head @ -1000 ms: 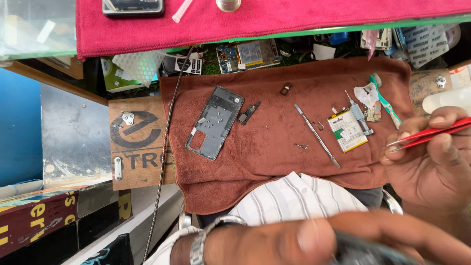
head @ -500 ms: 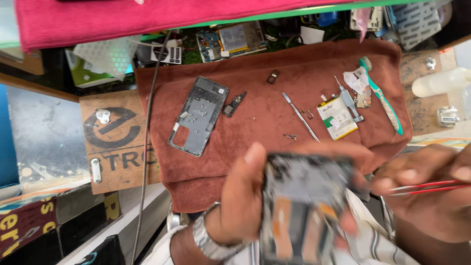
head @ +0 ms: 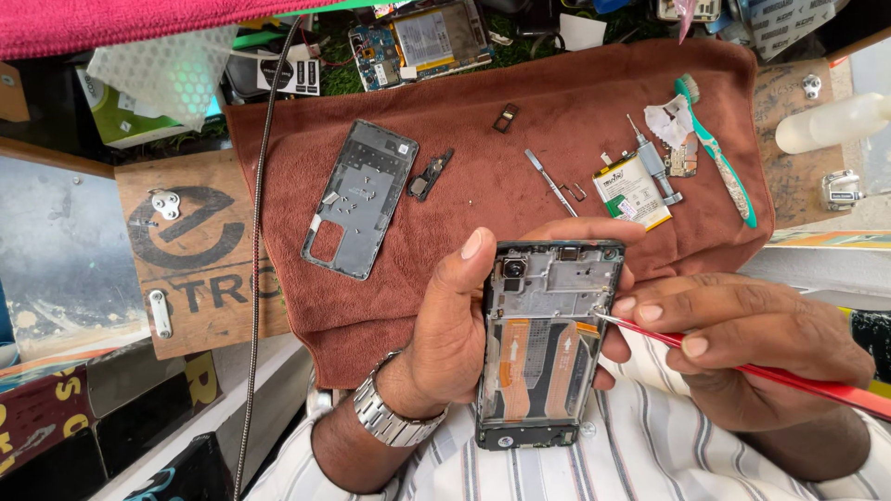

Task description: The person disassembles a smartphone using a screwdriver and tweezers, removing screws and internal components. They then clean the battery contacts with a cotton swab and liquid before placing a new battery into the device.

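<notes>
Head view: two bare hands hold an opened phone and red tweezers over a brown cloth.

The left hand (head: 455,325) wraps around the opened phone (head: 543,343), thumb on its left edge; the phone stands upright in the frame, long axis running top to bottom, camera end uppermost. The right hand (head: 742,348) pinches the red tweezers (head: 742,366), which slant in from the right; their tip seems to touch the phone's right edge near the upper part. Further up on the cloth (head: 520,158) lie a back cover (head: 360,197), a battery (head: 631,192) and a green toothbrush (head: 716,153).
</notes>
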